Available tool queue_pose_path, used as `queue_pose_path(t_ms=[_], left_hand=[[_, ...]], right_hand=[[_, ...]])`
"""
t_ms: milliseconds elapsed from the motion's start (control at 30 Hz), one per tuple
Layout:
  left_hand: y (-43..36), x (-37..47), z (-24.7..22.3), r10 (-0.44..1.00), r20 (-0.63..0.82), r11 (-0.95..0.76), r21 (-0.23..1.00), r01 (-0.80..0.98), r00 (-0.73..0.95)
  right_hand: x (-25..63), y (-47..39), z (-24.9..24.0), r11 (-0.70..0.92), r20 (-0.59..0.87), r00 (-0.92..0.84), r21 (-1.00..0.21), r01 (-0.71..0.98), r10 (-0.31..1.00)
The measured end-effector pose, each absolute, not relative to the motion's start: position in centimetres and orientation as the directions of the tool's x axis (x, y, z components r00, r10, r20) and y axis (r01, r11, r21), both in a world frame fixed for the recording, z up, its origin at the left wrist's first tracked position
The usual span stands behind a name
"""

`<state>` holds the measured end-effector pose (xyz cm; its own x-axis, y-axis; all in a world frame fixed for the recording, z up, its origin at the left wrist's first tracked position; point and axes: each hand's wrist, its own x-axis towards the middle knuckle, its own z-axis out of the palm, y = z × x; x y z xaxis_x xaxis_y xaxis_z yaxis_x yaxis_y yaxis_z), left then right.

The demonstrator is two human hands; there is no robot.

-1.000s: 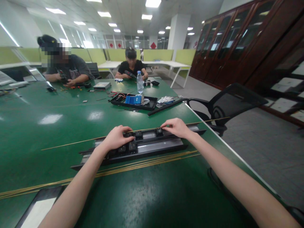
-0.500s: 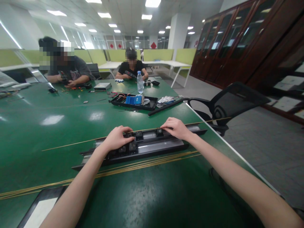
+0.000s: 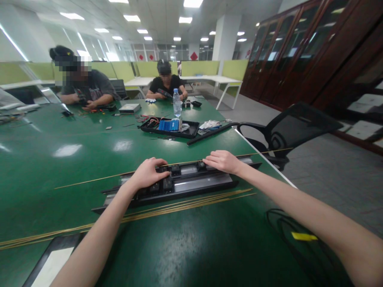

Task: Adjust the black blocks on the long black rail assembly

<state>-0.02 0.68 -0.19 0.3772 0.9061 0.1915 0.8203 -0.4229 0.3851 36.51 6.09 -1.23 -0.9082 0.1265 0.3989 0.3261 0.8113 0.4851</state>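
Two black channel rails with silvery insides lie side by side; the nearer rail (image 3: pixel 203 185) and the farther rail (image 3: pixel 249 160) carry small black blocks. My left hand (image 3: pixel 149 173) curls over the farther rail, thumb and fingers closed about a block mostly hidden beneath them. A long thin brass rod (image 3: pixel 86 181) runs along that rail's far edge and past both ends. At the rod, beside a black block (image 3: pixel 202 165), the fingertips of my right hand (image 3: pixel 223 161) are pinched together. Another block (image 3: pixel 176 169) sits between my hands.
Several brass rods (image 3: pixel 191 205) lie nearer me. A black item with a white sheet (image 3: pixel 54 265) is at front left, a dark cable with a yellow tag (image 3: pixel 303 236) at right. Beyond stand a black tray (image 3: pixel 191 131), a bottle (image 3: pixel 176 105) and two seated people. A chair (image 3: pixel 299 127) adjoins the edge.
My right hand has turned slightly, its fingers more bunched and a little lower, and the right forearm has shifted, uncovering the yellow-tagged cable. The left hand keeps its place.
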Motion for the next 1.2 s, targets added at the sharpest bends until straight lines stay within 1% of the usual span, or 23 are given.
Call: queue_pose_path(t_ms=[200,267,300,367,400,467,533,567,600,667,733,867,1000,1200], left_hand=[[0.5,0.1,-0.1,0.910,0.186,-0.413,0.383,0.826,0.369],[0.4,0.1,0.1,0.910,0.186,-0.415,0.386,0.824,0.370],[0.4,0.2,0.1,0.910,0.187,-0.415,0.387,0.823,0.371],[0.4,0.2,0.2,0.909,0.189,-0.417,0.388,0.822,0.372],[0.4,0.2,0.2,0.909,0.190,-0.417,0.387,0.822,0.372],[0.5,0.2,0.2,0.909,0.189,-0.417,0.387,0.822,0.372],[0.5,0.1,0.1,0.910,0.186,-0.415,0.387,0.823,0.372],[0.5,0.1,0.0,0.910,0.185,-0.414,0.387,0.824,0.371],[0.6,0.1,0.0,0.911,0.183,-0.412,0.386,0.825,0.370],[0.6,0.1,0.0,0.912,0.180,-0.411,0.386,0.826,0.369],[0.6,0.1,0.0,0.911,0.183,-0.413,0.387,0.825,0.370],[0.5,0.1,0.1,0.909,0.191,-0.416,0.385,0.824,0.370],[0.5,0.1,0.1,0.909,0.188,-0.417,0.382,0.825,0.373],[0.5,0.2,0.0,0.909,0.180,-0.416,0.378,0.827,0.375]], right_hand=[[36.5,6.4,-1.3,0.818,0.356,-0.926,0.490,0.302,0.128],[36.3,6.4,-1.4,0.833,0.377,-0.914,0.452,0.320,0.147],[36.2,6.3,-1.5,0.843,0.403,-0.899,0.412,0.347,0.173],[35.9,6.0,-1.7,0.862,0.464,-0.846,0.279,0.422,0.264],[35.7,5.7,-1.8,0.866,0.489,-0.808,0.185,0.465,0.330],[35.2,5.1,-1.6,0.838,0.503,-0.712,-0.050,0.543,0.491],[34.8,4.6,-1.2,0.739,0.457,-0.590,-0.296,0.605,0.666],[34.6,4.4,-0.9,0.668,0.413,-0.528,-0.397,0.629,0.742],[34.4,4.3,-0.6,0.599,0.366,-0.475,-0.477,0.643,0.801],[34.0,4.3,0.1,0.501,0.290,-0.411,-0.579,0.644,0.864],[33.7,4.4,0.6,0.445,0.238,-0.387,-0.634,0.633,0.891],[33.6,4.9,1.1,0.371,0.153,-0.381,-0.706,0.603,0.912],[34.0,5.3,1.1,0.322,0.102,-0.377,-0.746,0.584,0.921],[34.8,6.4,1.0,0.258,0.012,-0.420,-0.805,0.534,0.907]])
